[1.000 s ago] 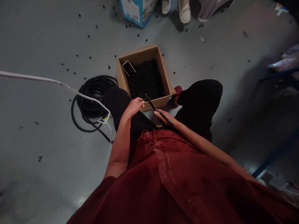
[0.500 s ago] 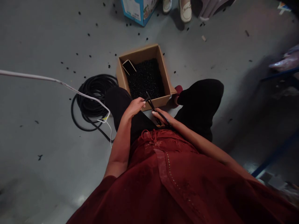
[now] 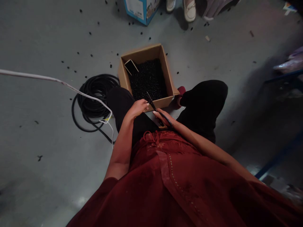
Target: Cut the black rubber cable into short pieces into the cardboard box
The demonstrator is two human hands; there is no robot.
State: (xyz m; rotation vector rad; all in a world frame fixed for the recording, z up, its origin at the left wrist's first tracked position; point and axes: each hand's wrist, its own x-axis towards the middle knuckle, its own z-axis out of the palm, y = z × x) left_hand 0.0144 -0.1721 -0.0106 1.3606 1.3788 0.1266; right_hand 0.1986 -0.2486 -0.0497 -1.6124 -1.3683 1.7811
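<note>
My right hand (image 3: 163,116) is closed around the dark handles of a pair of scissors (image 3: 153,106), whose blades point up and left over the near edge of a cardboard box (image 3: 163,102). Just left of the blades, my left hand (image 3: 139,108) is closed, pinching what looks like the end of a black hose. Most of that hose is hidden by the fingers and the dark trousers. Small black pieces (image 3: 149,77) fill the bottom of the box, and a flat dark-faced object with a light rim, like a phone (image 3: 131,66), leans in its left corner.
A coil of black hose (image 3: 94,91) lies on the floor left of the box, with a white cable (image 3: 87,95) passing over it. Black bits are scattered on the floor. At the top are a blue box (image 3: 139,11) and another person's shoes (image 3: 189,12).
The scissor blades have closed somewhat and shifted slightly left against the black end at my left fingers. Both hands stay nearly in place.
</note>
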